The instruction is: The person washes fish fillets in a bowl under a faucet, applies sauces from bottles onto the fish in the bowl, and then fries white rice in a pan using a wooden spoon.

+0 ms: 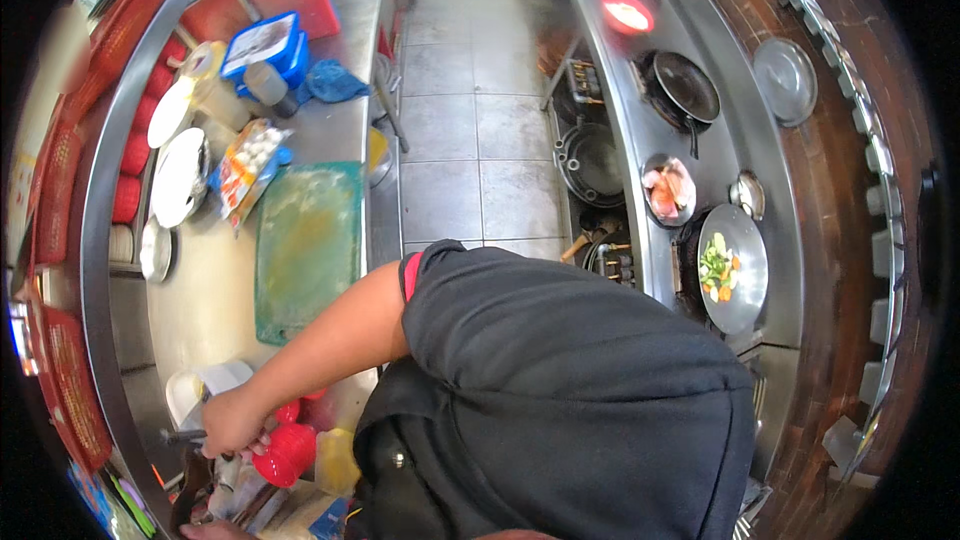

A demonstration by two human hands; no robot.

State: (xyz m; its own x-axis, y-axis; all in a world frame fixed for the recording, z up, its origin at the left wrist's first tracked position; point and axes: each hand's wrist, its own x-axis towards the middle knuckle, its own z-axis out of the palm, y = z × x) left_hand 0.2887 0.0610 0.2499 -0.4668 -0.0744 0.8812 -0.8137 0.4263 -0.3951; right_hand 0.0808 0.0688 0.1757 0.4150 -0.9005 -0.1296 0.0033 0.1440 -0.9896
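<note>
My right hand [234, 421] is curled around what looks like a dark utensil handle [184, 436]; the utensil's other end is hidden. Its fingertips are beside a glossy red bowl [285, 456]. A second, smaller red item [288, 411] shows just behind that bowl. At the bottom edge, only a small part of my left hand [216, 531] is visible, close to a dark brown object [193, 491] that I cannot identify. White plastic containers [196, 390] stand beyond my right wrist. A yellowish container [335, 460] is near my black clothing.
A green cutting board [309, 255] lies on the counter by a bag of white balls [259, 150]. Behind me, the steel stove line [637, 187] holds a wok with cut vegetables [718, 270], a bowl of raw meat or seafood [667, 191] and a black frying pan [686, 86]. A burner glows [628, 13].
</note>
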